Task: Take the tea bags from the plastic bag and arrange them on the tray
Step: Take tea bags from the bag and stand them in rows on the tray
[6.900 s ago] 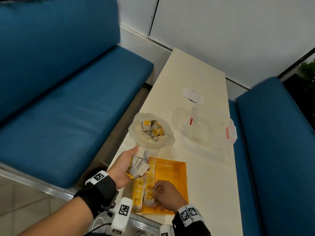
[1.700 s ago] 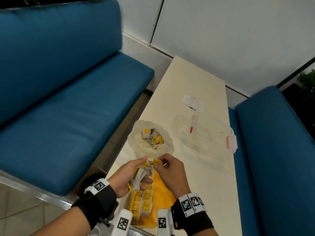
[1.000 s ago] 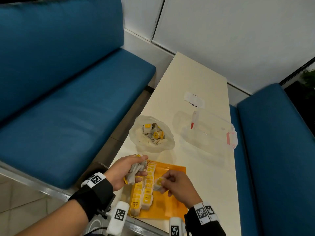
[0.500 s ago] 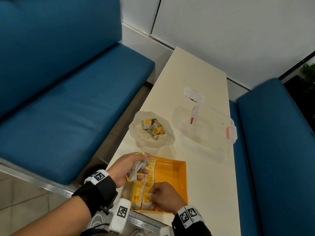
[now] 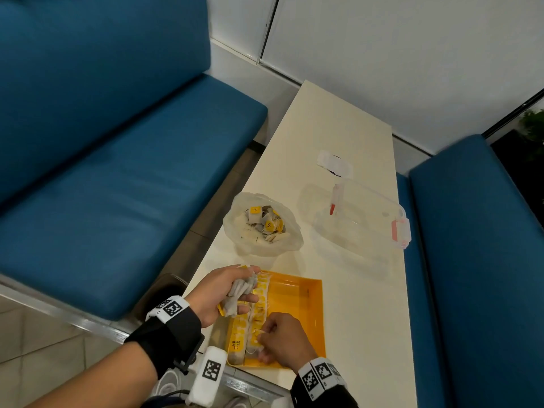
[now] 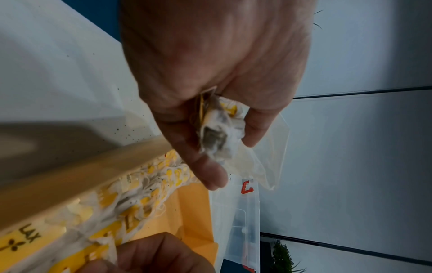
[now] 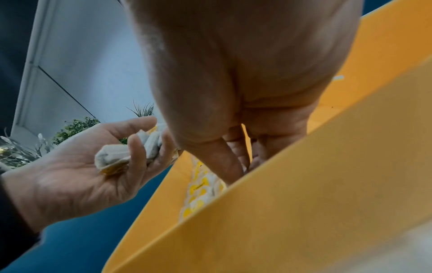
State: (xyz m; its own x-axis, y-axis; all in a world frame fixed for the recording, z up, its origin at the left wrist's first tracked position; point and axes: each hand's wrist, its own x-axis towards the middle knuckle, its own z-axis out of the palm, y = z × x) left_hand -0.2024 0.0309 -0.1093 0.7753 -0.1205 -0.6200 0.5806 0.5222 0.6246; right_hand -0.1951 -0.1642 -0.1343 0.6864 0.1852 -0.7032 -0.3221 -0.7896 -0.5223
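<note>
A clear plastic bag (image 5: 263,231) with several tea bags lies open on the table beyond the orange tray (image 5: 297,301). Two rows of yellow-tagged tea bags (image 5: 253,316) lie along the tray's left side. My left hand (image 5: 244,290) hovers over the tray's far left corner and grips a bundle of tea bags (image 5: 239,290), also seen in the left wrist view (image 6: 217,129). My right hand (image 5: 260,341) reaches down at the near end of the second row, fingers curled and pinching one tea bag (image 5: 255,340) against the tray floor. Its fingertips (image 7: 233,162) touch the row.
A clear lidded container (image 5: 362,219) with red latches stands on the table right of the bag, with a white wrapper (image 5: 334,164) beyond it. Blue benches (image 5: 117,172) flank the narrow table. The tray's right half (image 5: 303,319) is bare orange.
My right hand took one tea bag from the left hand's bundle and carried it down to the near end of the second row. The left hand kept its bundle.
</note>
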